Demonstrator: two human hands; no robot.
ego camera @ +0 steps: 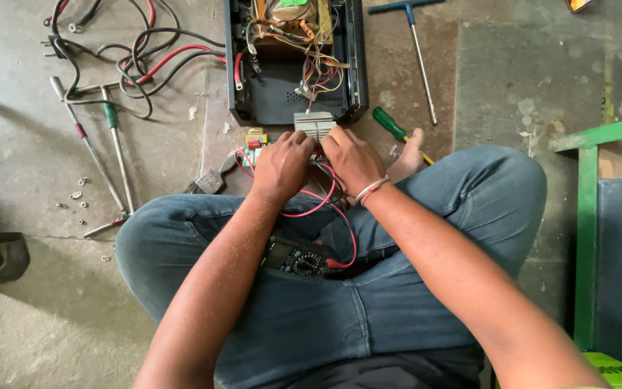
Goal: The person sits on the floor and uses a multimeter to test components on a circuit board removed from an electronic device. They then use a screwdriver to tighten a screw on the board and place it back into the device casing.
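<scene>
- Seated cross-legged on concrete floor; both hands down together over a circuit board lying just in front of the open black casing.
- Left hand curled closed over the board's right part; what the fingers pinch is hidden beneath them, cannot tell.
- Right hand likewise curled, knuckles up, touching the ribbed grey heat sink; grip contents not visible.
- Red test leads run from under the hands back to a multimeter resting in the lap on the jeans.
- Casing interior: transformer and loose coloured wiring trailing toward the board.
- Around: green-handled screwdriver by the right foot, T-handle wrench further off, two long tools at left, loose screws, tangle of red and black cables.
- Risk, judged: bare fingers close to board contacts — shock or a shorted joint if any charge remains.
- Risk, judged: meter unsecured in lap; a leg shift could tug leads off the contact points.
- Risk, judged: taut wires to casing could strain solder joints if board slides.
</scene>
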